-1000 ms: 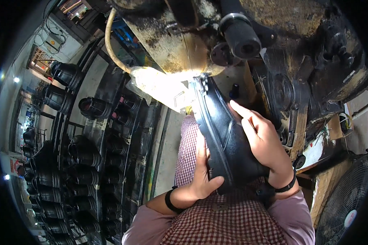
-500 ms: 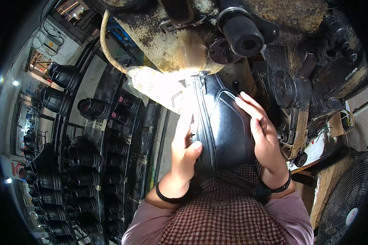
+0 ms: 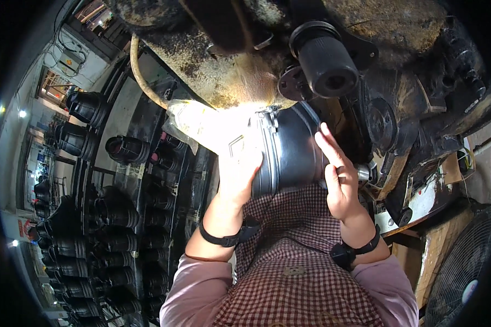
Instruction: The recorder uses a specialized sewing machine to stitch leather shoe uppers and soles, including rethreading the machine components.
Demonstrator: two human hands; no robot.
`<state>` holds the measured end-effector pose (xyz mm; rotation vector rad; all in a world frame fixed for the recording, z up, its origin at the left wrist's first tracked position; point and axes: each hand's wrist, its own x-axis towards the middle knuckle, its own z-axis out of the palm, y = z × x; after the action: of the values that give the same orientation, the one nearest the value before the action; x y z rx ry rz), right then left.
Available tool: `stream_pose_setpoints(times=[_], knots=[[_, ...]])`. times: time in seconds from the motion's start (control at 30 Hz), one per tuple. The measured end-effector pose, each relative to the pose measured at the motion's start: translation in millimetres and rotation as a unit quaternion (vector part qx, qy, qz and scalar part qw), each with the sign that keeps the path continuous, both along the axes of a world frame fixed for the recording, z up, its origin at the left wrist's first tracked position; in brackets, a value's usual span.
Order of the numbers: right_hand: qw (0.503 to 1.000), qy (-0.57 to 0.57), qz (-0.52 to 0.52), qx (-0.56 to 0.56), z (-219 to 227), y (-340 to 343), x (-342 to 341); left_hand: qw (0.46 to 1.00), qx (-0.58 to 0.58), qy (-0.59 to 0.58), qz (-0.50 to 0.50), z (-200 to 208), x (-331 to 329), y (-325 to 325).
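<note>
A black leather shoe [image 3: 295,150] with a ridged strip along its left side is braced between my two hands under the head of a large sewing machine [image 3: 240,82]. My left hand [image 3: 237,173] grips the shoe's left side; glare from a bright lamp [image 3: 196,122] washes out its fingers. Against the right side rests my right hand [image 3: 341,182], its index finger stretched up along the leather and the thumb bent inward. The shoe's top end reaches up to the machine's working point, where the contact is lost in the glare.
Racks with several black shoes [image 3: 114,207] stand to my left. A dark cylindrical machine part [image 3: 330,65] juts out above my right hand. More machinery [image 3: 382,120] and a caged fan [image 3: 466,272] are on the right. My checked apron [image 3: 300,256] lies just below the shoe.
The shoe has turned and shifted up toward the machine, and less of its lower part shows. My left hand has moved up into the lamp glare; my right hand has slid slightly left and down.
</note>
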<state>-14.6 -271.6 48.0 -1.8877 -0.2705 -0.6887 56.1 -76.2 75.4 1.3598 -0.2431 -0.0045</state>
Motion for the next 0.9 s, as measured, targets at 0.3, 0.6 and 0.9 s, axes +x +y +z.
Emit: stream_pose_setpoints(times=[0.3,0.6,0.9], knots=[[0.979,-0.117,-0.032,0.166,-27,-9,-1,0.988,-0.057,0.129,-0.060,-6,21,2],[0.978,-0.011,-0.003,0.209,30,33,-30,0.993,-0.043,-0.052,-0.096,1,18,0],[0.994,0.092,0.055,0.016,28,80,-12,0.898,0.200,-0.245,0.307,-47,-53,69]])
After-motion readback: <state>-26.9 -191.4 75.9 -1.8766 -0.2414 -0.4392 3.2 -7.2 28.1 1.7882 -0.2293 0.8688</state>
